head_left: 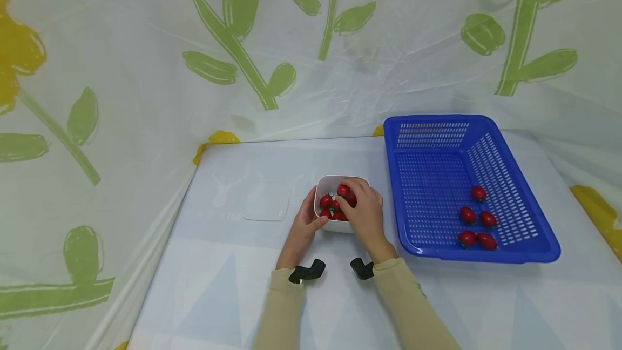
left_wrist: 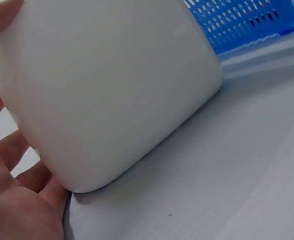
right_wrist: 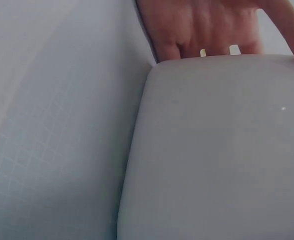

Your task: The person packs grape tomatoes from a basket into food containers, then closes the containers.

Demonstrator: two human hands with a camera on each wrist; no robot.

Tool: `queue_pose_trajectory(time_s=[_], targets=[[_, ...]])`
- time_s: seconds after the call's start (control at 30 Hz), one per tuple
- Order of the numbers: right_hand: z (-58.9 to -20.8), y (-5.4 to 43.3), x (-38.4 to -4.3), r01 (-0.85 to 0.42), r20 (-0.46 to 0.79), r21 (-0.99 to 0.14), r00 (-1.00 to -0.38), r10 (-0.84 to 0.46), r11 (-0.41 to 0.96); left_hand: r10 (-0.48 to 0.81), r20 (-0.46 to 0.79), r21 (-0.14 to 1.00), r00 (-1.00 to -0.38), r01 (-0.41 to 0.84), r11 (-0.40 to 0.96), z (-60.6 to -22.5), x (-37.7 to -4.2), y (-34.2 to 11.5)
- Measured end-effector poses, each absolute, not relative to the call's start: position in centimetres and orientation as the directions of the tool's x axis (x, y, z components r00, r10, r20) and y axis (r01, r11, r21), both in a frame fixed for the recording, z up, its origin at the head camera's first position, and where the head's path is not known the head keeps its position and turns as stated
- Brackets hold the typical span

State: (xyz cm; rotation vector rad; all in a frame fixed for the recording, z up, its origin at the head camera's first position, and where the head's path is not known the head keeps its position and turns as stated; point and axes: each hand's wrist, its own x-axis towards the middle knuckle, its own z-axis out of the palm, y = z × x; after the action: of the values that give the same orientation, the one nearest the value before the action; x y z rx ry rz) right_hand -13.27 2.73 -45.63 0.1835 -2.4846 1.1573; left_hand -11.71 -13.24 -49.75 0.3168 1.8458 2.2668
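A small white square container [head_left: 338, 226] stands on the table with several red cherry tomatoes [head_left: 325, 201] in it. My left hand [head_left: 302, 229] grips its left side, thumb by the near rim and fingers along the wall. Over the right part of the opening, my right hand [head_left: 365, 212] pinches a cherry tomato [head_left: 343, 189] between thumb and fingers. From the left wrist view, the container's outer wall [left_wrist: 112, 95] fills the middle, with fingers [left_wrist: 9, 150] against its side. The same smooth wall [right_wrist: 211, 150] takes up much of the right wrist view.
A blue slotted basket [head_left: 427, 188] stands to the right, several cherry tomatoes [head_left: 478, 194] lying in its right half. Left of the container lies a clear, flat lid [head_left: 265, 201]. Behind the table hangs a white cloth [head_left: 146, 69] with printed flowers and leaves.
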Motion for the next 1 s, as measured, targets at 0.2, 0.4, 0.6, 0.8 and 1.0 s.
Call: queue_pose_trajectory(time_s=[0.2,0.4,0.6,0.8,1.0], targets=[[-45.9,2.9,-13.3,-0.288,0.434,-0.663,-0.9,0.041,0.691,0.282,0.046,0.984,-0.958,-0.005,-0.177,-51.0,-12.3,-13.2],[-46.0,3.0,-13.3,-0.304,0.453,-0.657,-0.89,0.04,0.689,0.268,0.043,0.987,-0.963,0.0,-0.159,-51.6,-12.4,-13.1],[-46.0,2.9,-13.3,-0.309,0.454,-0.656,-0.89,0.034,0.689,0.265,0.051,0.984,-0.963,0.003,-0.179,-51.4,-12.4,-13.2],[-45.8,2.9,-13.1,-0.28,0.405,-0.69,-0.914,0.035,0.667,0.266,0.05,0.982,-0.963,-0.001,-0.189,-51.5,-12.3,-13.2],[-44.9,3.0,-12.9,-0.238,0.33,-0.764,-0.943,0.046,0.6,0.257,0.026,0.987,-0.966,-0.016,-0.162,-51.5,-12.1,-13.4]])
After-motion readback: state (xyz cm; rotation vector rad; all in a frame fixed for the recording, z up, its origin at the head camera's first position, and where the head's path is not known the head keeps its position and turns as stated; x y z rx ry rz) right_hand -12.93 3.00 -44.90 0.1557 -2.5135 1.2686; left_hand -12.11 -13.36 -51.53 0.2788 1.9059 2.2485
